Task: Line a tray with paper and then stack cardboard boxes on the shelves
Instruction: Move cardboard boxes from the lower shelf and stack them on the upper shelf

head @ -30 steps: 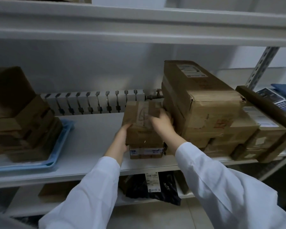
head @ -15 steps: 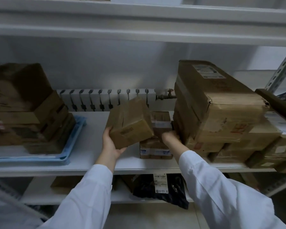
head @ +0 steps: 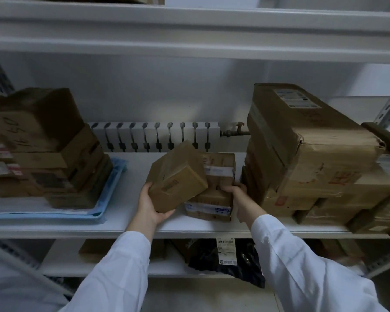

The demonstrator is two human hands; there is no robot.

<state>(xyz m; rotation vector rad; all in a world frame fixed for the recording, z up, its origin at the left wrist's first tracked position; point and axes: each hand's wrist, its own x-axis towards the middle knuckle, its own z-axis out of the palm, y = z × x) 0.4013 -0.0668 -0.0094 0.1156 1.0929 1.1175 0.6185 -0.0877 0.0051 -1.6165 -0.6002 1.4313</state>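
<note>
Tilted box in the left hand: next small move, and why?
Probably carry the box left to the stack on the blue tray. The left hand grips it tilted, off the shelf, while the right hand holds the taped boxes; the tray already bears stacked boxes.

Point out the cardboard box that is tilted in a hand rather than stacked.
The plain box in the left hand, tipped at an angle. The two taped boxes the right hand grips sit stacked, as do the left pile and right pile.

I cannot surely read the handwritten figures on the left stack's top box (head: 29, 124); the label (head: 296, 101) on the large box (head: 313, 154) is too small.
</note>
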